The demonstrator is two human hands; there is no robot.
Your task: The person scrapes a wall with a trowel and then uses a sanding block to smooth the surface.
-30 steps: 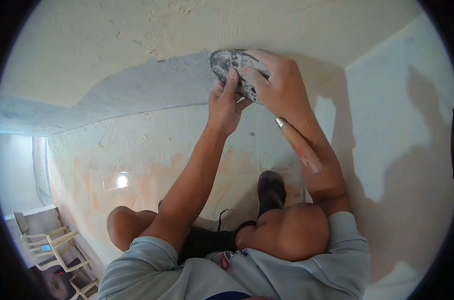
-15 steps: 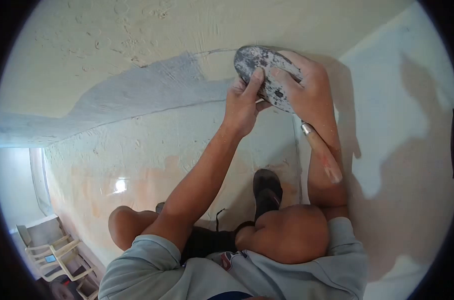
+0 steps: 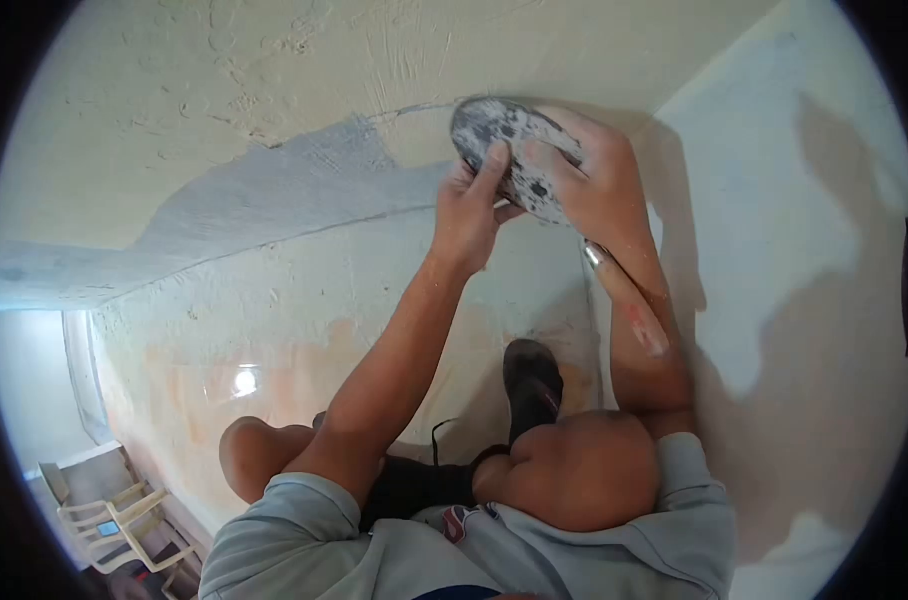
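A trowel with a rounded, plaster-smeared grey blade is up near the wall, its nose pointing to the upper left. Its wooden handle with a metal ferrule hangs down alongside my right forearm. My left hand grips the blade's near edge, thumb on the face and fingers partly behind it. Around the blade's other side is my right hand, thumb laid on the face; the rest of its fingers are mostly hidden. Behind the tool runs a grey patch of fresh-looking coating on the wall.
A painted side wall stands close on my right. My knees are bent and a dark shoe rests on the stained floor. A plastic chair is at the lower left.
The trowel and both hands sit slightly farther left in view, along with a small shift of the camera. Both hands keep the same grip on the blade.
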